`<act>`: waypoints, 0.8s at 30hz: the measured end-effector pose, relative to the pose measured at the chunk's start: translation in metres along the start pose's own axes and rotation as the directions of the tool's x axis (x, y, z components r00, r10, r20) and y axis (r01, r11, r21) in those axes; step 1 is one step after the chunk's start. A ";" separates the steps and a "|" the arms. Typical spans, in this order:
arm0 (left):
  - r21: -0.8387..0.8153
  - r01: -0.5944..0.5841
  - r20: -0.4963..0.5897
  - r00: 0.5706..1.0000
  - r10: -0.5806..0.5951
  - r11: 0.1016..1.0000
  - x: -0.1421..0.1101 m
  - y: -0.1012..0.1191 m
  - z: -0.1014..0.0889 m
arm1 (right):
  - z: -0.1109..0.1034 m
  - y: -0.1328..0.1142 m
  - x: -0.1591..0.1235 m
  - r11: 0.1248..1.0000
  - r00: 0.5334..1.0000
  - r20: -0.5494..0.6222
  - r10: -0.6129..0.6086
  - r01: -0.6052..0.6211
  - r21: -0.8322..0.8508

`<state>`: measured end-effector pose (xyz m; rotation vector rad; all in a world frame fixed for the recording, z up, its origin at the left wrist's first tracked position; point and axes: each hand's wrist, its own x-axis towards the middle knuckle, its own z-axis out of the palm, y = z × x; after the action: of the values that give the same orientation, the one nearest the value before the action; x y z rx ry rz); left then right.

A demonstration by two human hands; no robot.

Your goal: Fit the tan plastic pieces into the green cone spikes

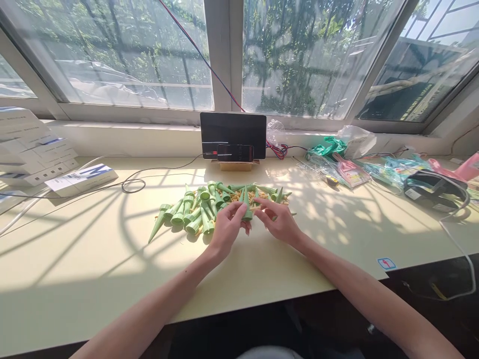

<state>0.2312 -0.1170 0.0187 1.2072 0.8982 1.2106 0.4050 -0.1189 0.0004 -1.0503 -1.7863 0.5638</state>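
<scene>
Where the flat, pale yellow tabletop (243, 279) ends nearest, its surface leaves room between edge and hands. The left hand (227, 224) pinches a green, tapering cone (247, 213), tip up; just to its right, the right hand (280, 222) is half-curled, and whether it grips anything cannot be told. Leftward, more green cones (188, 202) lie heaped; beyond, the hands partly hide small tan pieces (235, 198).

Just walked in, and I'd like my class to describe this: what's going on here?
A person's left hand holds a green cone over the table; the right hand is close beside it, its grip unclear. Other green cones lie mostly to the left, with small yellowish pieces behind the hands. A dark screen stands further back.
</scene>
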 end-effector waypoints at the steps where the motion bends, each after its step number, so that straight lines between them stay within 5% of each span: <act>1: -0.010 0.006 -0.001 1.000 -0.006 1.000 0.000 0.000 0.000 | 0.000 0.001 0.000 1.000 1.000 0.004 -0.017 0.017 -0.018; 14: 0.060 -0.055 0.040 0.998 0.053 0.997 0.001 -0.003 -0.002 | 0.003 0.004 0.000 0.998 0.999 -0.004 -0.054 0.054 -0.036; 24: 0.091 -0.059 0.060 0.997 0.053 0.994 0.001 -0.005 -0.004 | 0.005 -0.001 0.000 0.973 0.987 0.063 0.145 -0.154 0.171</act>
<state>0.2289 -0.1145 0.0128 1.3428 0.8905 1.1834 0.4000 -0.1191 -0.0011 -1.0608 -1.6746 0.8314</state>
